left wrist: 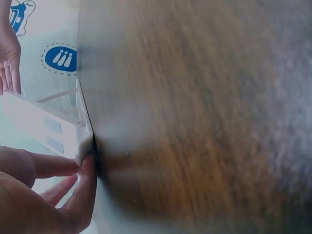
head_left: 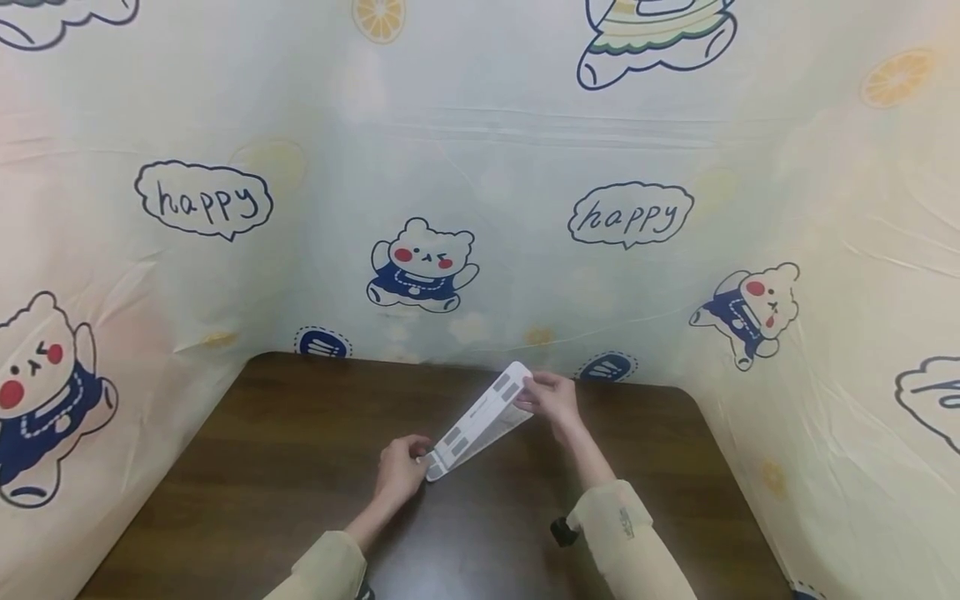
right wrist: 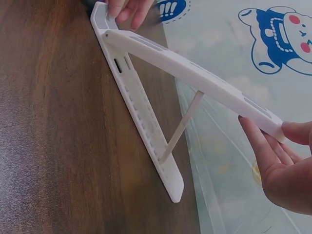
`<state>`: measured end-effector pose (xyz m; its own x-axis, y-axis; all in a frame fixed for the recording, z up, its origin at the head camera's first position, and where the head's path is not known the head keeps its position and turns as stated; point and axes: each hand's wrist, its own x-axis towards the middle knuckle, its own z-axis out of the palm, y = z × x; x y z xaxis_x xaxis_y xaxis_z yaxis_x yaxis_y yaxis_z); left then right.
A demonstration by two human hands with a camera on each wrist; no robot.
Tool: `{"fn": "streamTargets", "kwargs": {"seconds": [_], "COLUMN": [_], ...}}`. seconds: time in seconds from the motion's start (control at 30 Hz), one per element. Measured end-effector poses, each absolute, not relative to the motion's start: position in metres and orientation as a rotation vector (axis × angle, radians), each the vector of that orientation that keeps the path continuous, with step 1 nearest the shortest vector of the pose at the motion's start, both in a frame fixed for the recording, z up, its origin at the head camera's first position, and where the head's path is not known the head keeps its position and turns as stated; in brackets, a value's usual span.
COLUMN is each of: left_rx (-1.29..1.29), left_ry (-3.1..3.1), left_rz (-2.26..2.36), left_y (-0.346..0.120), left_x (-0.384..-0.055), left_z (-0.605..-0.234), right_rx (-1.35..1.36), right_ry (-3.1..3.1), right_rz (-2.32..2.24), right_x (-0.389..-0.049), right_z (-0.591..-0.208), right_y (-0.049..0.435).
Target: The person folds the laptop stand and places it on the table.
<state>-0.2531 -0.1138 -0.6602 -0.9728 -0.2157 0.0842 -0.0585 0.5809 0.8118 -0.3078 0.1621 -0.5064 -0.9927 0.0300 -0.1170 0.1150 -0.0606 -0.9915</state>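
Note:
A white folding laptop stand (head_left: 483, 417) with grey pads stands on the brown table, opened into a wedge. In the right wrist view its upper arm (right wrist: 195, 70) slopes away from the long notched base (right wrist: 146, 114), and a thin strut (right wrist: 183, 126) props the two apart. My right hand (head_left: 553, 402) pinches the raised end of the upper arm between thumb and fingers. At the low hinged end, my left hand (head_left: 401, 471) holds the stand's tip; the left wrist view shows thumb and fingers pinching it close to the tabletop.
The dark wood-grain table (head_left: 300, 425) has rounded far corners. Behind it and at both sides hangs a pale curtain (head_left: 517, 275) printed with bears and "happy" bubbles, close against the table's back edge. A small black object (head_left: 562, 532) sits at the right sleeve's cuff.

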Motion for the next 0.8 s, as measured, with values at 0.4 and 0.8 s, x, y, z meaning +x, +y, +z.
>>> {"fn": "streamTargets", "kwargs": {"seconds": [0.4, 0.8], "left_rx": [0.243, 0.240], "left_ry": [-2.616, -2.645], "left_rz": [-1.282, -1.300], "left_y": [-0.125, -0.136], "left_x": [-0.260, -0.274], "left_z": [-0.662, -0.670], "right_rx": [0.100, 0.084], "right_ry": [2.089, 2.085], "right_rz": [-2.243, -2.225], "right_x": [-0.302, -0.301], "right_z": [-0.507, -0.509], "right_y": [0.164, 0.166]}}
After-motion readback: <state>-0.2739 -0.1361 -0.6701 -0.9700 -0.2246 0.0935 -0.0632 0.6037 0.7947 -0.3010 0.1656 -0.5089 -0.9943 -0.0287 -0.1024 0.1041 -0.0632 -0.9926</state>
